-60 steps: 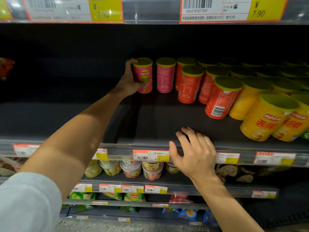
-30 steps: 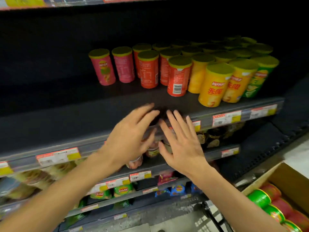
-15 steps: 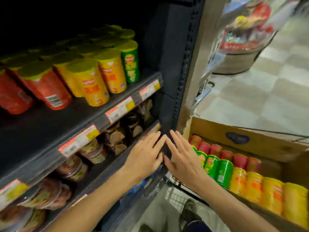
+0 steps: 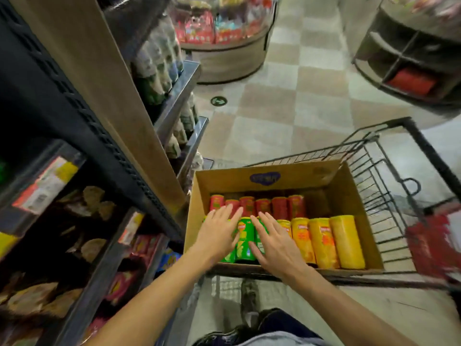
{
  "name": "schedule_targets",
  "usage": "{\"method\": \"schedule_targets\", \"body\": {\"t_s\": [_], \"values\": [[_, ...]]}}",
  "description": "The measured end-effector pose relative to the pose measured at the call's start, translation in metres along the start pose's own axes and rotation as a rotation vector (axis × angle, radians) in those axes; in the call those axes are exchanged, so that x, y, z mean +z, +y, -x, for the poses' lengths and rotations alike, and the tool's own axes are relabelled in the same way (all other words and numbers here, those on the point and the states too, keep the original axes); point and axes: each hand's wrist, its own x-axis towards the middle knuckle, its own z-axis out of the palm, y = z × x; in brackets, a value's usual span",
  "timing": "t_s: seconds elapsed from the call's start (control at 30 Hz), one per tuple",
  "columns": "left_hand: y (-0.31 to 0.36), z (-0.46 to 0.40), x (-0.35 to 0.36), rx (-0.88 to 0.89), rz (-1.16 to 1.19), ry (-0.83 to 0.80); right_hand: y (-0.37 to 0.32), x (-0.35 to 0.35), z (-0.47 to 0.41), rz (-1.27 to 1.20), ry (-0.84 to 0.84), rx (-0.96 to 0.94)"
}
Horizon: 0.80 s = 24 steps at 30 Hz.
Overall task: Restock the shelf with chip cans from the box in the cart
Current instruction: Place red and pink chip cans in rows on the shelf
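Both hands, left hand (image 4: 219,233) and right hand (image 4: 275,242), spread flat over green cans (image 4: 245,237) in box (image 4: 349,193); nothing gripped. Cans judged light, rigid, smooth; best clasped around mid-body.

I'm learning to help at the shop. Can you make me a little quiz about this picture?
1. True or false: the chip cans in the cardboard box lie on their sides.
2. Which cans lie under the left hand and right hand? A) red cans B) green cans C) yellow cans
3. Fill in: the box sits inside a wire ____.

Key:
1. True. The red cans fill the far row; green and yellow cans fill the near row.
2. B. Both hands are spread open over them, gripping nothing yet.
3. Cart.
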Motion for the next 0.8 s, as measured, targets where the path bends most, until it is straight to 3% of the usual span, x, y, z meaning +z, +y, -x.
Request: {"method": "schedule_targets", "body": {"t_s": [0.27, 0.5, 0.8], "values": [[0.019, -0.076, 0.022, -0.01, -0.071, -0.158, 0.088, 0.036, -0.036, -0.035, -0.095, 0.183], [0.016, -0.093, 0.034, 0.005, -0.069, -0.297, 0.174, 0.06, -0.081, -0.231, -0.336, 0.579], [-0.018, -0.086, 0.051, 0.097, -0.099, -0.39, 0.24, 0.086, -0.139, -0.269, -0.662, 0.759]]}}
